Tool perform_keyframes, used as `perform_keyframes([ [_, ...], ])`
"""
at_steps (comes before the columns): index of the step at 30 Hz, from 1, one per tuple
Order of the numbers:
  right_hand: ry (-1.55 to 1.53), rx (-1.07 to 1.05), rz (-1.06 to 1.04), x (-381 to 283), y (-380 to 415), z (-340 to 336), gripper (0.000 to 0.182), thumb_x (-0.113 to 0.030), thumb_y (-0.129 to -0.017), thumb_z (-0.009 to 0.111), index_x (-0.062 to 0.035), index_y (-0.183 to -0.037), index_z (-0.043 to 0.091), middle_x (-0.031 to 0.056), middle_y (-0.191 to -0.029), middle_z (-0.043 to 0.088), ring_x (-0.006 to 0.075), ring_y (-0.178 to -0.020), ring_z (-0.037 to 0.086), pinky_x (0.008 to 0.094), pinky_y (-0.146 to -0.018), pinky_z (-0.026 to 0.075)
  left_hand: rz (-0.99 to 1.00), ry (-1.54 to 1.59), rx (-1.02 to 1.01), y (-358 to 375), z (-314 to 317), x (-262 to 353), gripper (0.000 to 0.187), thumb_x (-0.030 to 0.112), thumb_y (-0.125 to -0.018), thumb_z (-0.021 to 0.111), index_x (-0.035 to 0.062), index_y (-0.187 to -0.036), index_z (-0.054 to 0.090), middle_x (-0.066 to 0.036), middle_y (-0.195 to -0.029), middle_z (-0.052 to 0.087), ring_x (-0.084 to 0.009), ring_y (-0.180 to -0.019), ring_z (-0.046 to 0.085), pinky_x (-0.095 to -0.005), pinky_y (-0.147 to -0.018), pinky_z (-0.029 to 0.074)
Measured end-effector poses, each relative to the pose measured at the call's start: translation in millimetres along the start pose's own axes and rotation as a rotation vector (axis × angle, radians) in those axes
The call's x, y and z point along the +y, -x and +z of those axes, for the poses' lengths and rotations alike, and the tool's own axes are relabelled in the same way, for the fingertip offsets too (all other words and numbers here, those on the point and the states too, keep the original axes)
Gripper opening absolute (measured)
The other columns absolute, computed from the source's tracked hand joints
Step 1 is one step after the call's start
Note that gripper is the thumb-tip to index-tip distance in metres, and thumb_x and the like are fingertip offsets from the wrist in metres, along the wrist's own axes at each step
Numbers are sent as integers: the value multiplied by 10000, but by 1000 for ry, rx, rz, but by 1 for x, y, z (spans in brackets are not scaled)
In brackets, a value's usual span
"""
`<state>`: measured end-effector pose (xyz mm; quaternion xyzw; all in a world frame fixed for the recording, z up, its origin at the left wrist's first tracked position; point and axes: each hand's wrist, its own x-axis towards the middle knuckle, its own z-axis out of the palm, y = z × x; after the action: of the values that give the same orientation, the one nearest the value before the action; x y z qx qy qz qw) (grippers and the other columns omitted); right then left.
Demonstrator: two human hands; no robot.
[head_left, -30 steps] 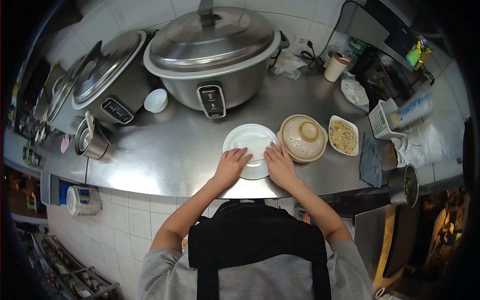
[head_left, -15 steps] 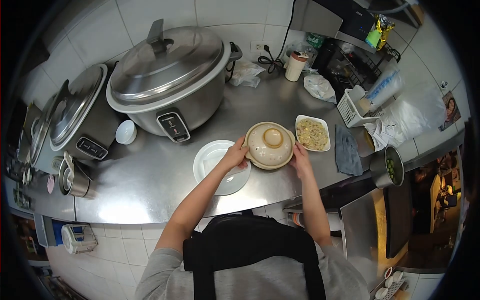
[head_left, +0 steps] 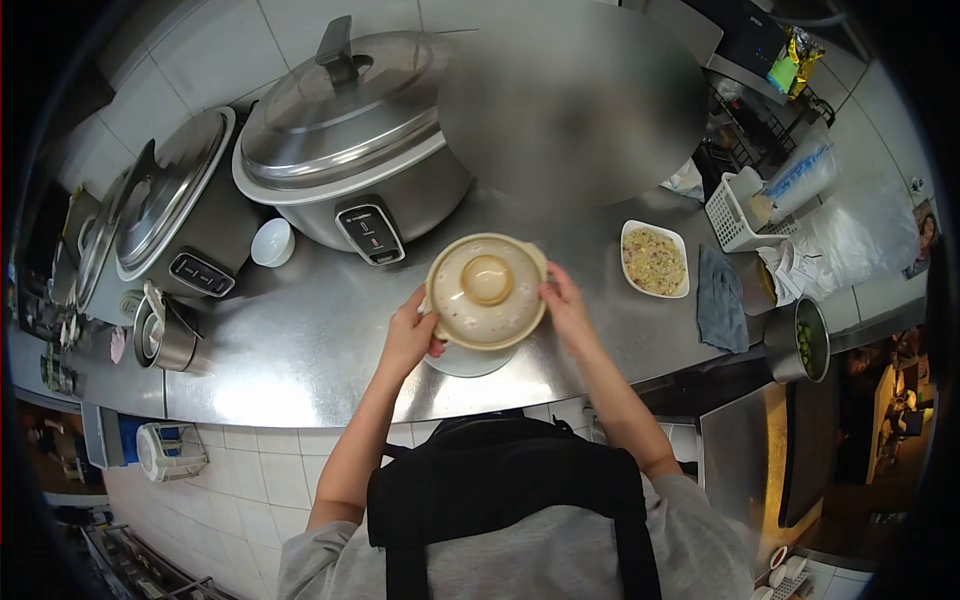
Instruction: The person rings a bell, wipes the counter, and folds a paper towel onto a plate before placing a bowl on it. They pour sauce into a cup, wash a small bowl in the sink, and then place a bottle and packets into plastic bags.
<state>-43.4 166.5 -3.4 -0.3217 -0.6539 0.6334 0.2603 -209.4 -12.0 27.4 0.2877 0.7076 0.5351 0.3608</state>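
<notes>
A lidded cream clay pot [head_left: 487,312] with a round knob on its lid is between my two hands. My left hand [head_left: 408,335] is closed on the handle at its left side, and my right hand [head_left: 566,305] grips the opposite one. Below the pot, the front rim of a white plate [head_left: 468,368] shows on the steel counter; the pot hides the rest of it. To the right of my right hand stands a white square bowl [head_left: 655,260] of yellowish food with small pieces in it.
Large steel rice cookers [head_left: 345,130] line the back left, with a small white bowl [head_left: 273,243] in front. On the right are a grey cloth [head_left: 721,300], a white basket [head_left: 735,215] and a metal pot [head_left: 795,345] with green pieces. A grey blur covers the upper middle.
Both hands have carried the clay pot left from beside the plate to over it. The square bowl is now farther from my right hand. The view has shifted slightly.
</notes>
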Motion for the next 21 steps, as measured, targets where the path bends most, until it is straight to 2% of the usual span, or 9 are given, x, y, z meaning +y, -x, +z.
perform_keyframes([
  [3,-21,-44,161,27,4,20,372,-148,-890,455,-91,-1257,427,85,-1146,499,181,-1047,485,276,-957,337,-60,27,45,15,-11,-22,450,62,-835,411,46,-1285,390,-95,-566,573,-111,-416,547,-221,-357,443],
  [5,385,78,-73,51,3,28,382,-160,-893,458,-89,-1266,418,119,-1270,431,206,-1183,394,298,-1005,287,-108,20,103,20,-13,-30,461,59,-814,427,36,-1274,398,-92,-531,568,-191,-405,553,-294,-415,481],
  [7,254,-40,-92,61,-1,18,402,-188,-901,452,-65,-1281,399,133,-1348,357,238,-1261,307,313,-1034,244,-25,-507,27,20,-22,-17,470,112,-796,485,25,-1253,417,-143,-743,622,-287,-638,614,-362,-602,512],
  [9,206,-137,-121,63,-5,20,406,-194,-905,445,-59,-1285,394,134,-1334,376,253,-1258,311,316,-1038,234,210,-886,283,23,-19,-5,499,185,-773,551,17,-1228,435,-193,-1041,559,-348,-961,534,-394,-801,459],
  [11,16,-113,17,50,-1,21,392,-196,-907,449,-47,-1267,410,134,-1274,429,220,-1132,408,303,-935,328,405,-761,216,21,-17,19,545,242,-777,586,47,-1255,410,-197,-1270,397,-331,-1135,412,-371,-917,383],
  [15,-255,19,241,32,15,8,374,-200,-909,455,-29,-1240,434,135,-1184,507,169,-942,554,283,-779,469,652,-754,-38,12,3,37,566,236,-765,612,45,-1256,404,-206,-1281,388,-337,-1176,379,-378,-962,346],
  [17,-9,87,-75,24,19,-31,326,-173,-905,469,-24,-1195,468,90,-1086,565,101,-840,559,233,-662,474,648,-716,-6,5,-2,28,568,241,-767,623,45,-1254,408,-191,-1294,389,-329,-1198,363,-385,-989,317],
  [19,126,406,-294,14,23,-98,234,-105,-890,474,-13,-1102,510,79,-1023,576,103,-727,555,227,-645,450,619,-536,53,11,-23,15,560,177,-752,633,41,-1253,421,-170,-1279,426,-339,-1183,390,-386,-1001,294],
  [21,279,747,-465,26,17,-195,194,-98,-879,484,-4,-1042,529,70,-977,587,109,-744,555,219,-662,436,325,-408,134,29,-44,11,505,119,-773,595,103,-1255,446,-109,-1269,451,-259,-1160,428,-366,-888,405],
])
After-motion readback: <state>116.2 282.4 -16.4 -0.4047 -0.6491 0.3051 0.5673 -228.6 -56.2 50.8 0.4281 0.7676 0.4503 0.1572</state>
